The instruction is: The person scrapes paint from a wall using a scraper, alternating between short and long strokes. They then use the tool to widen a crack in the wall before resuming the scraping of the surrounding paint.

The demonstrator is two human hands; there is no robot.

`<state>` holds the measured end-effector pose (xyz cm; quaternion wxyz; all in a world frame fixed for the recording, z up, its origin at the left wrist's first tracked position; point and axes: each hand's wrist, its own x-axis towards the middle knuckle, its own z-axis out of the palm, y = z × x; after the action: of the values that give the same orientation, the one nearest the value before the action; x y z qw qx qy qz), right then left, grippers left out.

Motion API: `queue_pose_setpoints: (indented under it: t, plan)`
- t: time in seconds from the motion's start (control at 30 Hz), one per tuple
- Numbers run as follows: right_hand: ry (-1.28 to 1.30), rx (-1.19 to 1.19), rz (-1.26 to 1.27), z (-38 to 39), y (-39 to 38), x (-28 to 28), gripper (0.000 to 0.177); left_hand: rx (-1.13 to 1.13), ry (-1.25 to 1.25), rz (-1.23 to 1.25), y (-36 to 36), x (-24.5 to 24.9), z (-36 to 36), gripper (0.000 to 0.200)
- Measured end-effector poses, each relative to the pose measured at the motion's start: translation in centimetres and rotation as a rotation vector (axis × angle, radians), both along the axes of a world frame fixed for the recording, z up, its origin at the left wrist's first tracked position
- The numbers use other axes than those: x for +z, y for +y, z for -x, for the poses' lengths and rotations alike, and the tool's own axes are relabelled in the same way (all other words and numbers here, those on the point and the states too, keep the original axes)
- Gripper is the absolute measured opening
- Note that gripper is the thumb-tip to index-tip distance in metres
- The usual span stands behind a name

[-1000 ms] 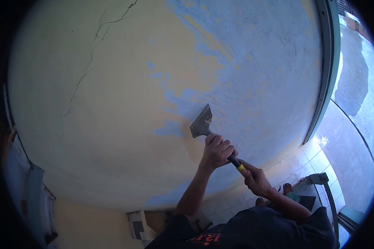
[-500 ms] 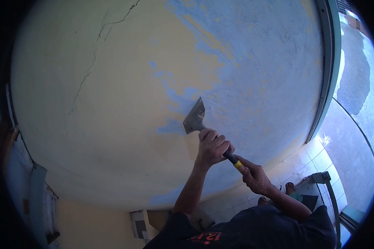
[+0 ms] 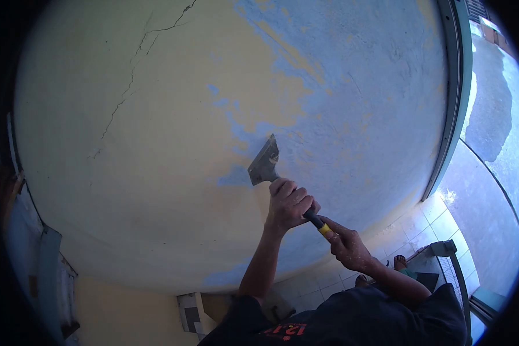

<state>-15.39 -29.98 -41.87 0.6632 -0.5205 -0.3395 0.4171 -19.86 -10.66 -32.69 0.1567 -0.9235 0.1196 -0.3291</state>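
My left hand is wrapped round the upper handle of a wide metal scraper, just below its blade. Lower down, near the yellow band of the dark handle, my right hand grips the same tool. The blade lies at the wall, by the border between the yellowish paint and the bluish patches. Whether its whole edge touches the surface cannot be made out.
A long crack runs down the wall's upper left. A greenish door frame stands at the right, with paved floor beyond. White tiles, my feet and a metal frame show below.
The scraper and both my hands have shifted slightly left, the blade moving toward the yellowish paint. My grip looks the same.
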Motion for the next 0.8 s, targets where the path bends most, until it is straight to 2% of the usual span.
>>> queue_pose_setpoints:
  t: [0.67,0.8]
  plan:
    - [0.009,0.029,0.016,-0.4,-0.9,1.1,0.046,0.002,-0.054,-0.05,-0.6,0.9,0.0,0.029]
    - [0.025,-0.04,0.019,0.6,-0.6,0.3,0.046,0.014,0.013,0.028,0.1,-0.4,0.1,0.028]
